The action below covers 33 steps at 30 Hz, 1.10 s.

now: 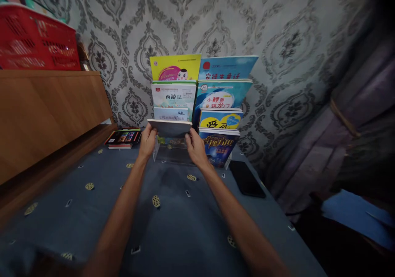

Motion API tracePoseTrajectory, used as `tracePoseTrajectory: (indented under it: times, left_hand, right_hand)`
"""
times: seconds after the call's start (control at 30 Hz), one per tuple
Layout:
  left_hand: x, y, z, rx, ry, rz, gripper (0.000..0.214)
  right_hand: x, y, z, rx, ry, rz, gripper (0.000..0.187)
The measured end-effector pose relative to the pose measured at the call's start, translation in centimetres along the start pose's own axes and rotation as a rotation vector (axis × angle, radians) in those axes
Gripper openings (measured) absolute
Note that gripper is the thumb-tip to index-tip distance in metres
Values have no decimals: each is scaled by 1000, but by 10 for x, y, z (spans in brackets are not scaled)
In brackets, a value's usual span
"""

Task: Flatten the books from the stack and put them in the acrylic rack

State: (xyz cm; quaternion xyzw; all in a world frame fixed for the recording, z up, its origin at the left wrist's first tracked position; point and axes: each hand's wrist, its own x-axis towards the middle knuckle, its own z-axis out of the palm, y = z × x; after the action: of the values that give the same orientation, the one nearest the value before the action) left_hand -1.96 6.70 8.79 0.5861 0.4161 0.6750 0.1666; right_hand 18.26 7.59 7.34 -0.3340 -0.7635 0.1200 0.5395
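Between my two hands is a dark-covered book point(169, 128), gripped by its left and right edges in front of a tiered clear book rack point(156, 151). My left hand point(148, 142) closes on its left edge, and my right hand point(196, 146) on its right edge. Behind it in the left column stand a pale blue book point(170, 114), a white book point(173, 96) and a yellow book point(175, 67). The right column holds a dark blue book point(219, 147), a yellow-and-blue book point(220, 119), a teal book point(224, 94) and a blue book point(227, 67).
A small stack of books point(124, 138) lies left of the rack. To the right rests a black tablet-like slab point(247, 179) on the patterned blue cloth point(173, 227). A wooden cabinet point(52, 112) carries a red basket point(38, 38). A curtain point(321, 145) hangs at right.
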Motion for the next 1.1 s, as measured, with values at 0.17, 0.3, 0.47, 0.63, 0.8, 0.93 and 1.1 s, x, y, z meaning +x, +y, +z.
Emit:
tracePoseTrajectory:
  times: [0.17, 0.3, 0.47, 0.63, 0.8, 0.93, 1.1]
  left_hand:
    - [2, -9, 5, 216, 27, 89, 20]
    - [6, -14, 10, 508, 77, 81, 12]
    - [8, -19, 16, 705, 107, 57, 23]
    - [9, -25, 20, 816, 110, 66, 28]
    - [11, -33, 21, 856, 118, 70, 24]
    - [12, -33, 21, 843, 126, 70, 23]
    - [12, -27, 26, 892, 113, 13, 27]
  right_hand:
    - [0, 16, 10, -55, -68, 60, 62]
    - [-1, 27, 19, -100, -97, 93, 67]
    - [-3, 38, 26, -146, -133, 150, 68]
    - [-3, 43, 31, -164, -116, 124, 68]
    - [0, 46, 43, -141, -31, 139, 68]
    - [4, 46, 49, -150, -2, 167, 67]
    - [10, 46, 47, -178, -17, 158, 67]
